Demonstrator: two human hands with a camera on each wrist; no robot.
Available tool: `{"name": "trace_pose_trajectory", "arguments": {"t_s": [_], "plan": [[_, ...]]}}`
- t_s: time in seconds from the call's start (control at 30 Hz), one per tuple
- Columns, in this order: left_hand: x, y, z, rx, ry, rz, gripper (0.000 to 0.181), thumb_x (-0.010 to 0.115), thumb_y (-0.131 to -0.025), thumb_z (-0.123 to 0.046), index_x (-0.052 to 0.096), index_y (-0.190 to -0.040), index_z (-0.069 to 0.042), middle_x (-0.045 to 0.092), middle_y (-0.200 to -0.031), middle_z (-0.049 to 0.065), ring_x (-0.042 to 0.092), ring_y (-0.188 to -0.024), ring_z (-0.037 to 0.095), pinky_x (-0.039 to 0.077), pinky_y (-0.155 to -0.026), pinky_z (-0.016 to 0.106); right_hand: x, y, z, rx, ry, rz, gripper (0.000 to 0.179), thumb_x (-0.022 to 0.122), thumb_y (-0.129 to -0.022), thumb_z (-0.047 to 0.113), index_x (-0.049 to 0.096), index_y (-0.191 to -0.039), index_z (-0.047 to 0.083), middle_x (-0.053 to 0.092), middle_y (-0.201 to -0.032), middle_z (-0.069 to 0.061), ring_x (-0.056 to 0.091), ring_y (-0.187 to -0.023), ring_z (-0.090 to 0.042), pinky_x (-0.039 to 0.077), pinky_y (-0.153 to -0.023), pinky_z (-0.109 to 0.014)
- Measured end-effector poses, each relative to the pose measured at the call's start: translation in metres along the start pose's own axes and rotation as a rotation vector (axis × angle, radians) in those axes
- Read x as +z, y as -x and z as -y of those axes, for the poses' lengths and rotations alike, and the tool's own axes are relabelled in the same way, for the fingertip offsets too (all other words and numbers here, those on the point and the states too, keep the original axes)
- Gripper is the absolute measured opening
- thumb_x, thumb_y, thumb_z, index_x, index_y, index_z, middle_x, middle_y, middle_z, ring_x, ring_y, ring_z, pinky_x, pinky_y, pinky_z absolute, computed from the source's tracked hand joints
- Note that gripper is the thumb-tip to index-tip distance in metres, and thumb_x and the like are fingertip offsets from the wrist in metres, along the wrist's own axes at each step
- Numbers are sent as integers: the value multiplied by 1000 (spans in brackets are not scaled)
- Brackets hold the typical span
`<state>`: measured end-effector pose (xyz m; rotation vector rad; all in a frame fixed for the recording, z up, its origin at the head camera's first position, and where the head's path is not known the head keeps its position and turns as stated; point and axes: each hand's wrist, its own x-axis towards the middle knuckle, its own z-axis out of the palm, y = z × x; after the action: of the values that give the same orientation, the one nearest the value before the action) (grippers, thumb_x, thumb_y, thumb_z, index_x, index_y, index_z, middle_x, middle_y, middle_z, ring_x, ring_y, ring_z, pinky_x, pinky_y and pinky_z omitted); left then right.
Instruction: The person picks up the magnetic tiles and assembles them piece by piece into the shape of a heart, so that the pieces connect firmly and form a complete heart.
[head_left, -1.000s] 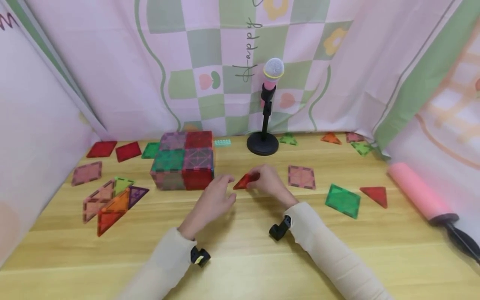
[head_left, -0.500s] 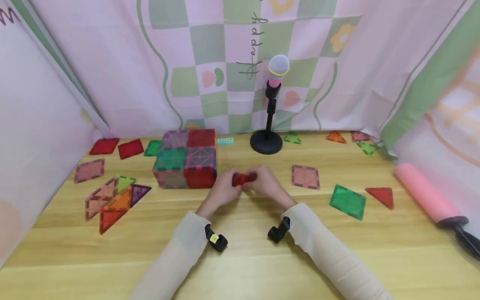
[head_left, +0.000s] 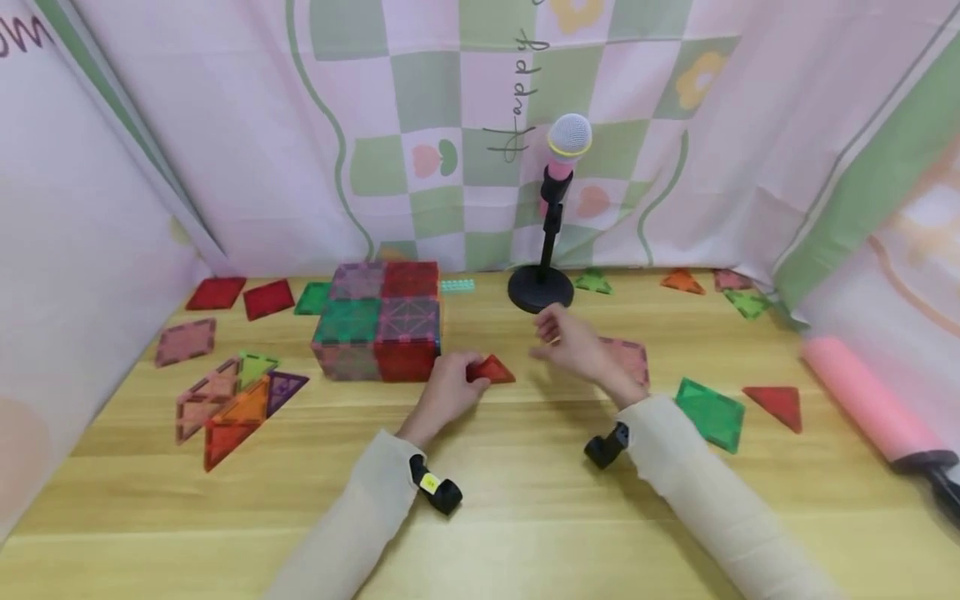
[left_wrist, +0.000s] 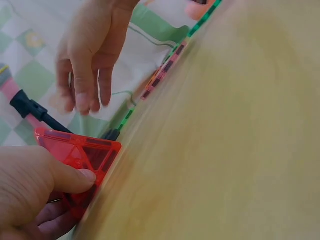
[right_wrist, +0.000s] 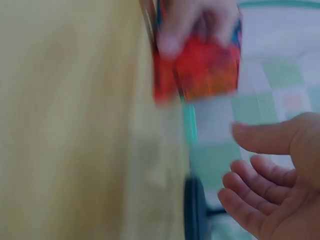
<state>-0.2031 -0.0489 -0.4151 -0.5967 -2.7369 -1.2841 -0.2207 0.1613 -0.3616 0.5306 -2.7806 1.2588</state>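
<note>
A translucent red triangular magnetic tile (head_left: 498, 372) stands on the table, pinched between the thumb and fingers of my left hand (head_left: 447, 387). In the left wrist view the thumb presses the face of this red tile (left_wrist: 85, 155). Just left of that hand sits a box built of magnetic tiles (head_left: 347, 321), with green, red and purplish squares on top. My right hand (head_left: 577, 346) is in the air to the right, fingers loosely bent and holding nothing. It partly covers a pink square tile (head_left: 632, 358). In the right wrist view its palm and fingers (right_wrist: 270, 185) show nothing held.
A toy microphone on a black stand (head_left: 542, 287) stands behind the hands. Flat tiles lie at left, among them an orange tile (head_left: 240, 406). A green tile (head_left: 711, 414) and a red triangle (head_left: 777, 407) lie at right, near a pink roller (head_left: 873, 400).
Both hands met at the red triangular tile half a second ago. My right hand has since let go and moved right and away; my left hand now holds the tile alone.
</note>
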Motion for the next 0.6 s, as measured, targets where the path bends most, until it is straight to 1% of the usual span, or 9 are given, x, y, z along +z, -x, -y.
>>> {"name": "trace_pose_trajectory", "arguments": {"t_s": [0.1, 0.17, 0.23, 0.3, 0.37, 0.4, 0.43, 0.47, 0.6], "plan": [[-1, 2, 1, -24, 15, -8, 20, 68, -85, -4, 69, -104, 1, 71, -99, 14, 65, -91, 23, 53, -80, 37, -24, -15, -15, 60, 121, -32, 31, 61, -88, 2, 51, -113, -13, 58, -106, -29, 58, -98, -40, 48, -88, -46], [-2, 2, 2, -29, 6, -25, 20, 69, -84, -4, 70, -104, 0, 71, -99, 13, 65, -90, 22, 53, -80, 37, -38, -29, -25, 109, 209, -5, 35, 55, -91, 6, 50, -120, -14, 56, -115, -32, 55, -107, -43, 45, -94, -51], [-2, 1, 3, -24, 0, -40, 19, 70, -84, -4, 70, -102, 0, 71, -98, 13, 65, -89, 21, 54, -80, 36, -50, -42, -36, 155, 283, 51, 41, 51, -93, 9, 46, -127, -14, 51, -125, -35, 49, -116, -47, 39, -100, -54], [-2, 0, 3, -11, -8, -43, 19, 70, -84, -5, 70, -102, 0, 72, -97, 13, 65, -88, 21, 54, -79, 36, -60, -52, -47, 180, 340, 113, 46, 47, -92, 8, 41, -131, -17, 44, -131, -38, 42, -123, -51, 34, -105, -57], [-1, -1, 3, -3, -6, -35, 19, 70, -84, -5, 70, -101, 1, 72, -98, 14, 66, -89, 22, 54, -79, 36, -68, -58, -58, 195, 386, 174, 48, 43, -92, 7, 38, -132, -19, 42, -132, -41, 39, -124, -53, 31, -106, -58], [-1, -1, 3, -3, -5, -28, 19, 70, -84, -5, 70, -102, 1, 72, -98, 14, 66, -89, 22, 54, -79, 35, -70, -60, -62, 196, 421, 207, 46, 41, -92, 7, 40, -129, -20, 43, -129, -42, 40, -123, -54, 32, -105, -58], [0, -1, 3, -5, -5, -24, 19, 70, -84, -5, 70, -102, 1, 72, -98, 14, 66, -89, 21, 54, -79, 35, -73, -62, -64, 195, 457, 244, 43, 40, -91, 7, 44, -125, -20, 45, -126, -42, 42, -121, -54, 33, -104, -59], [1, -2, 3, -4, -1, -21, 19, 70, -84, -5, 70, -102, 1, 72, -98, 14, 66, -89, 21, 54, -79, 35, -76, -62, -66, 208, 484, 278, 42, 38, -92, 7, 45, -124, -19, 46, -125, -42, 42, -120, -55, 33, -104, -59], [2, -3, 1, -8, 8, -22, 15, 70, -83, -4, 71, -98, 0, 72, -93, 12, 63, -82, 19, 53, -75, 32, -85, -58, -67, 217, 609, 411, 44, 32, -96, 13, 45, -125, -18, 44, -129, -41, 39, -123, -55, 32, -105, -59]]}}
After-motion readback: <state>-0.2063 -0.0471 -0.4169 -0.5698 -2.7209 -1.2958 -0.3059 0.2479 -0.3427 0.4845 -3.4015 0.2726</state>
